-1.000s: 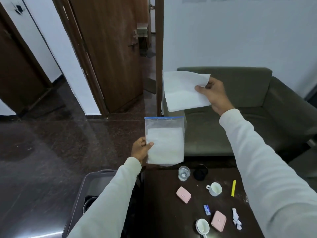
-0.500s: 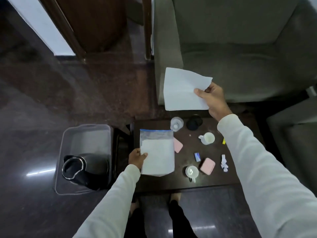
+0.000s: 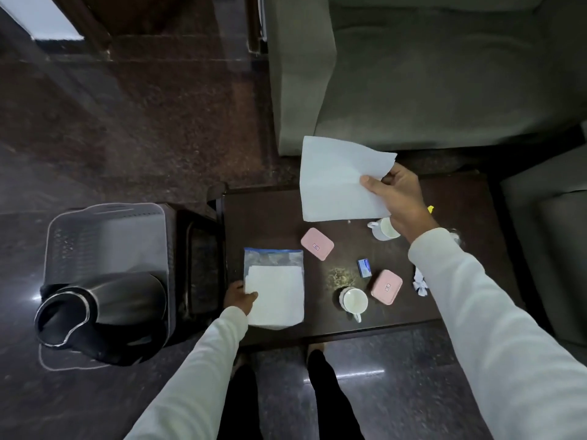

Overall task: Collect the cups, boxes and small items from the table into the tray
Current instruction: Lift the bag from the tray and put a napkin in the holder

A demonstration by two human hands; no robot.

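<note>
My left hand grips the bag; my right hand pinches a paper sheet. Cups, pink boxes crowd the table; kettle fills the tray

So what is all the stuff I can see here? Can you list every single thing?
tray: 1, grey, on the floor left of the table
kettle: 1, black, lying in the tray
table: 1, dark brown, in the middle
zip bag: 1, clear with white sheets inside, table's left edge
paper sheet: 1, white, held above the table
pink boxes: 2, one mid-table, the other near the front
cups: 2, white, one at the front, the other partly behind the right wrist
small blue box: 1, between the pink boxes
crumpled scrap: 1, white, right side
sofa: 1, grey-green, behind the table
left hand: holds the zip bag
right hand: pinches the paper sheet
</note>
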